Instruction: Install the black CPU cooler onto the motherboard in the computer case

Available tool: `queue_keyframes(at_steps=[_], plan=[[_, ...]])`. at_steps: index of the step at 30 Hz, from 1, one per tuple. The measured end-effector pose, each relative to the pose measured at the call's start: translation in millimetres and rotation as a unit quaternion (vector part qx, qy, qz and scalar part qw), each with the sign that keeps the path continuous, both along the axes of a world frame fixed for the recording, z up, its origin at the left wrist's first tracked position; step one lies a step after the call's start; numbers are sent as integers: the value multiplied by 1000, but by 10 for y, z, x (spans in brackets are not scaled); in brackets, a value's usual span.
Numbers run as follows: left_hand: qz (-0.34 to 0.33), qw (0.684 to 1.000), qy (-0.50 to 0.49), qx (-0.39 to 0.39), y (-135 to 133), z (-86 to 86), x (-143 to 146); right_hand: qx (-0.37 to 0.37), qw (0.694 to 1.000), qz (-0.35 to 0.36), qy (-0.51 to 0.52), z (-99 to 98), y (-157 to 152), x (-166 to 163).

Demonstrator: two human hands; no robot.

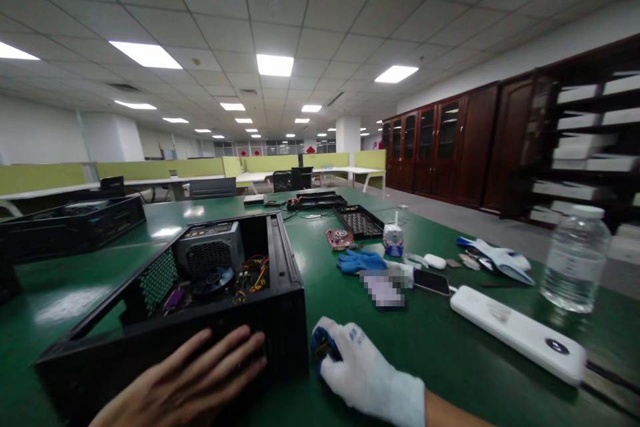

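The green tabletop shows a bare strip between the case's right side and a blue glove. The black computer case stands at left, its upper side open, with a power supply inside; lettering on that unit is illegible. The left hand is bare, fingers extended and slightly parted, laid against the case's near wall, gripping nothing. The right hand, gloved, is just beside the near right corner, curled around a small dark item, mostly hidden and unidentifiable. The glove's blue print is too small to read.
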State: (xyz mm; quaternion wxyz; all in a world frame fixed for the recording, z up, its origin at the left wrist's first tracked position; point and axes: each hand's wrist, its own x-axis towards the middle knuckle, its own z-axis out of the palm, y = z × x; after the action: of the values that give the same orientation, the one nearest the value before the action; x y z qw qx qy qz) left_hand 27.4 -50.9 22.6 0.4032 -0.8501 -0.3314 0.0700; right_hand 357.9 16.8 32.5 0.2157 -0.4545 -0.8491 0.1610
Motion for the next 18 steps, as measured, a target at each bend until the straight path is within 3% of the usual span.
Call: queue_keyframes(at_steps=[4, 11, 15, 18], plan=[[29, 991, -106, -82, 692, 231, -163, 16, 1000, -4, -23, -50, 31, 11], [33, 985, -166, -43, 1749, 337, -292, 15, 999, 28, -19, -62, 63, 53], [38, 978, -206, -15, 1989, 233, -110, 35, 998, 38, -25, -49, 85, 95], [42, 971, -234, -2, 1885, 20, 50, 38, 998, 39, -26, -9, 137, 160]])
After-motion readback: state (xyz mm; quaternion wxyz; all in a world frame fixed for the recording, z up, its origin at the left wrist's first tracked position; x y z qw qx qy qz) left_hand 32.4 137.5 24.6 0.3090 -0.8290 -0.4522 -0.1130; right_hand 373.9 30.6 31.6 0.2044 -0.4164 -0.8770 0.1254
